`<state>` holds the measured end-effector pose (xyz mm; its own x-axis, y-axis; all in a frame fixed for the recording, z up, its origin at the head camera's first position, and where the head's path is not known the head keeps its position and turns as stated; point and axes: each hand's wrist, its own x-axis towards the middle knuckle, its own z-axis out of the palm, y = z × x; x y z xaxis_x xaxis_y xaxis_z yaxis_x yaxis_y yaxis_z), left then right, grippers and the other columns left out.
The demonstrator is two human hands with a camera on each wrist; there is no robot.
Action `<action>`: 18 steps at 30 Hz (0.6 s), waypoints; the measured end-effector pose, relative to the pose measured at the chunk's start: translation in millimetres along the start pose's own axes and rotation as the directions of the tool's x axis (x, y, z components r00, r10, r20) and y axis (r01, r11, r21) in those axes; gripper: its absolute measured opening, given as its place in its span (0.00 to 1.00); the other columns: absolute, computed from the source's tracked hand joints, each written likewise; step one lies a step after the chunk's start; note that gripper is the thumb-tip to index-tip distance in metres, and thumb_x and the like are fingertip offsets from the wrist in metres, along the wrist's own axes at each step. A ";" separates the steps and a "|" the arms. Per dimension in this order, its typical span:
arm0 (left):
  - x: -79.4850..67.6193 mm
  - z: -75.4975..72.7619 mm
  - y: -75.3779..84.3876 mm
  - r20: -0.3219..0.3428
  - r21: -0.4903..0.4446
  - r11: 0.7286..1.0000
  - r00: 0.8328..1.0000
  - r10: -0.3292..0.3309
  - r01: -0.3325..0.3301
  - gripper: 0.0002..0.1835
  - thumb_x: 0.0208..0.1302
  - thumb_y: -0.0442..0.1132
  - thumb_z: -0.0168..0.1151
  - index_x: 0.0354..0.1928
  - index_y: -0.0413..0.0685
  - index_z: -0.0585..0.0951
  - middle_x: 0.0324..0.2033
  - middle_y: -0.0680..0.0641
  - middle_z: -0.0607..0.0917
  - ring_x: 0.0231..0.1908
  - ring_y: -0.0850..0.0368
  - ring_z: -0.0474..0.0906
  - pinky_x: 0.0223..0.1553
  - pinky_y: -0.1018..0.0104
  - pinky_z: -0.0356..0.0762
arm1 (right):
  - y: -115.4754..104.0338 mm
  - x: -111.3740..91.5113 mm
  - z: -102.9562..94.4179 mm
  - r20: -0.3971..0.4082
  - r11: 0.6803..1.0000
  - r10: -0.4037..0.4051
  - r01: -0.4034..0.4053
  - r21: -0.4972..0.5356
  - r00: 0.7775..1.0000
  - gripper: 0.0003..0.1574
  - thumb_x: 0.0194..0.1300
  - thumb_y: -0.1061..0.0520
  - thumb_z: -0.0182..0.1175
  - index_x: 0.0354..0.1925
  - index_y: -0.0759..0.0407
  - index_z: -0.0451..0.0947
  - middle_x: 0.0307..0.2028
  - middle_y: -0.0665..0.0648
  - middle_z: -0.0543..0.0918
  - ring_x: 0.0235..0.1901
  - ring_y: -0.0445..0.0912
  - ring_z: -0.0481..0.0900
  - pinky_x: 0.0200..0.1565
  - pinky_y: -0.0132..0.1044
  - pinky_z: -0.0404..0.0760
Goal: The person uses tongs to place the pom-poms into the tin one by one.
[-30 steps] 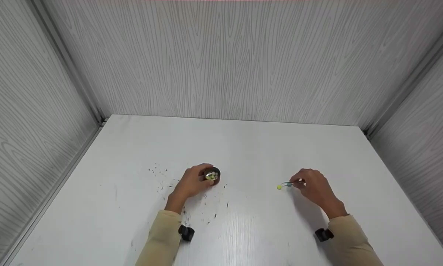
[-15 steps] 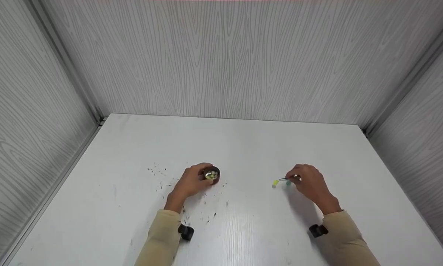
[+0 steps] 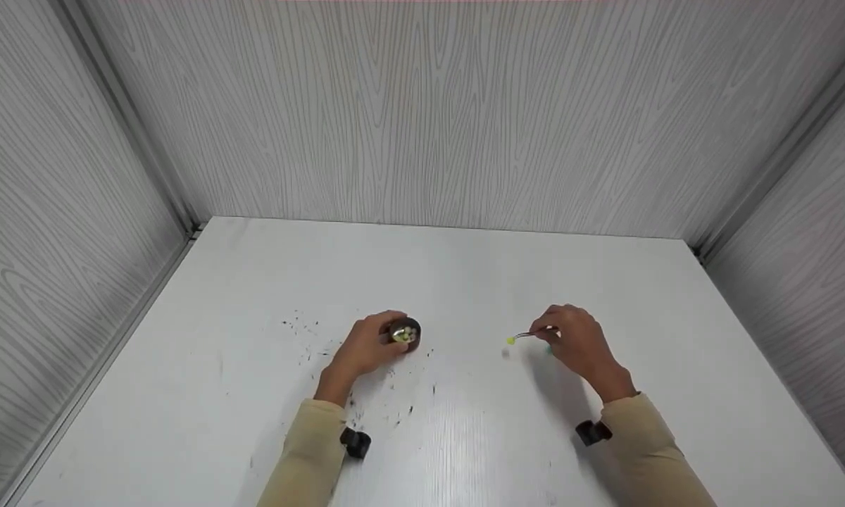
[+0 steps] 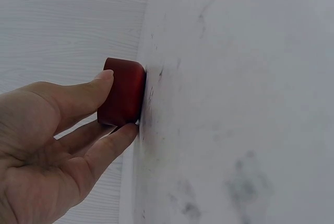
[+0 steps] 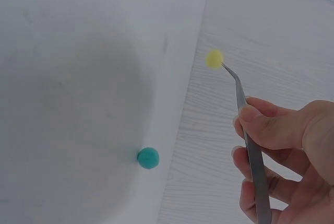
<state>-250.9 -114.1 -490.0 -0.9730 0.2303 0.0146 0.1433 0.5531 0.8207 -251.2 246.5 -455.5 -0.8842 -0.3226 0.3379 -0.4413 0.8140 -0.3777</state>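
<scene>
My left hand (image 3: 362, 346) grips a small round cup (image 4: 124, 96), thumb on one side and fingers on the other. The cup is dark red outside and stands on the table; several small pale and yellowish balls show inside it in the head view. To the right, my right hand (image 3: 579, 343) pinches a pair of bent-tip metal tweezers (image 5: 255, 166). At their tips hangs a small yellow ball (image 5: 214, 58), raised off the table with its shadow below. A teal ball (image 5: 148, 158) lies on the table beneath the right hand, mostly hidden by it in the head view.
The white table (image 3: 451, 267) has dark specks and smudges (image 3: 408, 412) scattered around the left hand. Wood-grain panels (image 3: 422, 120) enclose it at the back and both sides. Each wrist wears a black camera (image 3: 355, 443).
My right hand has moved left and slightly up, carrying the yellow ball in the tweezers off the table towards the cup. The left hand and the cup have stayed in place.
</scene>
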 end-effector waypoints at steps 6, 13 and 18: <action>0.6 1.3 -0.3 0.002 0.009 1.000 1.000 -0.009 0.009 0.27 0.67 0.33 0.68 0.68 0.43 0.77 0.65 0.38 0.81 0.68 0.39 0.76 0.70 0.43 0.72 | -7.2 4.4 4.9 0.000 1.000 -0.005 0.005 -0.007 1.000 0.09 0.59 0.69 0.71 0.33 0.56 0.91 0.34 0.54 0.89 0.37 0.52 0.85 0.40 0.51 0.83; 1.0 2.4 -2.4 -0.002 -0.006 1.000 1.000 -0.008 0.008 0.27 0.66 0.32 0.69 0.68 0.42 0.77 0.65 0.37 0.81 0.67 0.39 0.76 0.70 0.43 0.73 | -16.5 10.5 10.9 -0.010 1.000 -0.024 0.025 0.007 1.000 0.10 0.59 0.70 0.71 0.32 0.56 0.91 0.33 0.53 0.89 0.36 0.51 0.84 0.39 0.50 0.83; 2.2 1.7 -2.6 -0.003 -0.008 1.000 1.000 -0.003 0.003 0.27 0.66 0.31 0.69 0.67 0.41 0.77 0.65 0.36 0.80 0.67 0.38 0.77 0.69 0.44 0.74 | -25.0 16.4 13.2 -0.018 0.999 -0.043 0.044 0.017 0.999 0.09 0.59 0.70 0.71 0.33 0.57 0.91 0.33 0.53 0.89 0.36 0.52 0.84 0.40 0.50 0.83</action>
<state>-253.1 -113.6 -493.1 -0.9740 0.2262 0.0140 0.1390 0.5473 0.8253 -256.7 214.5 -451.9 -0.8613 -0.3491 0.3691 -0.4821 0.7910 -0.3768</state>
